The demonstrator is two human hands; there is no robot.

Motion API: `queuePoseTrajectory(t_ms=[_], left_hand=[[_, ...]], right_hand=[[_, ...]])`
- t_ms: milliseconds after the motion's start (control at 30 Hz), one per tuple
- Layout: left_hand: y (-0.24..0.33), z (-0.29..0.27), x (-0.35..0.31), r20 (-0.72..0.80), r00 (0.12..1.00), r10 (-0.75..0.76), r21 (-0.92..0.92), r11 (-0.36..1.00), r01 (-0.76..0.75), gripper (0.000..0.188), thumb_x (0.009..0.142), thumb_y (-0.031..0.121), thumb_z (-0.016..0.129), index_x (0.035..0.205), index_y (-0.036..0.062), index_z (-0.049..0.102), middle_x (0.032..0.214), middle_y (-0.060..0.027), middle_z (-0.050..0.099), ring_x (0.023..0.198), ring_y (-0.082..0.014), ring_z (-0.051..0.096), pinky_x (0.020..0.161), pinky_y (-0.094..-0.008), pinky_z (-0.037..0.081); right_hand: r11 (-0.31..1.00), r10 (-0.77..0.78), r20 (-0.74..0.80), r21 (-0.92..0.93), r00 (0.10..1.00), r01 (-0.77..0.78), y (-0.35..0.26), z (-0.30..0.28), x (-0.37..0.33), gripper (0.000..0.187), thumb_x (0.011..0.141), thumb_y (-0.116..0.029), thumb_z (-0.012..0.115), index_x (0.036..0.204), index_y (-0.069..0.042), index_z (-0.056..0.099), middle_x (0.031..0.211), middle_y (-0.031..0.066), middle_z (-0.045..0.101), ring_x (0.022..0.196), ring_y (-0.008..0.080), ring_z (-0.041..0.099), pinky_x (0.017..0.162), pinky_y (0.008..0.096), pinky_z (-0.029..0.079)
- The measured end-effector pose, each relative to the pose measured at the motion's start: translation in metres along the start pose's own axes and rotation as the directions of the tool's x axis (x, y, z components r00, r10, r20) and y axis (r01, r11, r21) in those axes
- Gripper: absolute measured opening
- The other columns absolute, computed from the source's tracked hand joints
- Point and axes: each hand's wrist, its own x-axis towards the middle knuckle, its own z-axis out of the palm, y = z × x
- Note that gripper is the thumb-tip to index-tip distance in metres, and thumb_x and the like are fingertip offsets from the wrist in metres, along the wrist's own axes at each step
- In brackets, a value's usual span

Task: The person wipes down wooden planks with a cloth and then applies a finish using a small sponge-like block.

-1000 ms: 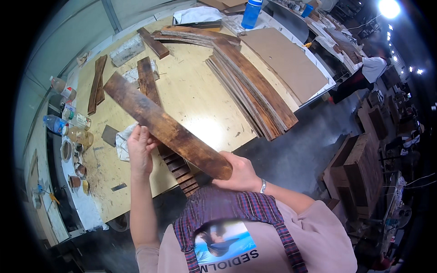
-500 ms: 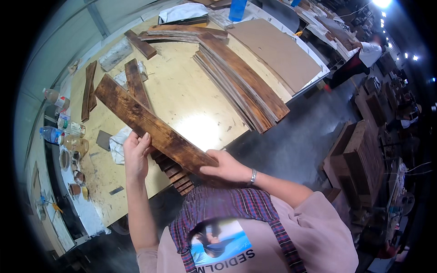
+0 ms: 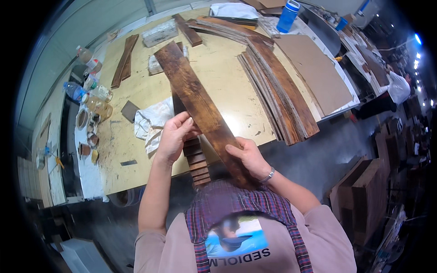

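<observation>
A long brown wooden plank (image 3: 200,107) with dark mottled grain is held up in front of me at a slant, its far end up and to the left. My left hand (image 3: 176,134) pinches its left edge near the middle. Lower down, my right hand (image 3: 249,157) grips the plank's right edge, thumb on the upper face. Beneath the plank, a stack of short wooden strips (image 3: 196,160) pokes out at the table's near edge. Beside my left hand lies a crumpled white cloth (image 3: 154,122).
The yellowish worktable (image 3: 132,157) bears a stack of stained planks (image 3: 284,98) at right and a cardboard sheet (image 3: 314,73) beyond. Crossed planks (image 3: 124,61) lie far left. Bottles (image 3: 98,107) and small jars line the left edge. A blue bottle (image 3: 288,17) stands far back; a person (image 3: 397,88) is at right.
My view has turned left, so the table shows farther right. The plank has swung to a steeper slant, and my right hand's thumb now lies on its face.
</observation>
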Motion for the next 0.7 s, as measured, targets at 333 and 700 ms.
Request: queuePoseTrajectory(t_ms=[333, 700], left_hand=[[-0.037, -0.073, -0.099, -0.533, 0.845, 0.03, 0.049, 0.999, -0.005, 0.021, 0.096, 0.012, 0.06, 0.112, -0.002, 0.066, 0.092, -0.009, 0.071, 0.078, -0.0123, 0.067, 0.076, -0.0263, 0.055], [-0.042, -0.42, -0.218, -0.784, 0.359, 0.507, 0.617, 0.701, 0.356, 0.028, 0.088, 0.008, 0.066, 0.115, 0.0, 0.064, 0.097, -0.0116, 0.072, 0.085, -0.0251, 0.068, 0.077, -0.0326, 0.053]], right_hand=[[0.998, -0.021, -0.03, -0.067, 0.999, 0.019, 0.001, 0.007, 0.008, 0.02, 0.094, -0.011, 0.063, 0.109, 0.002, 0.064, 0.094, 0.0017, 0.068, 0.083, 0.0077, 0.061, 0.074, 0.0244, 0.05], [0.999, -0.002, -0.042, -0.048, 0.999, 0.0, 0.019, 0.115, 0.028, 0.023, 0.096, -0.014, 0.062, 0.113, 0.002, 0.061, 0.099, 0.0031, 0.068, 0.086, 0.0085, 0.061, 0.079, 0.0248, 0.049]])
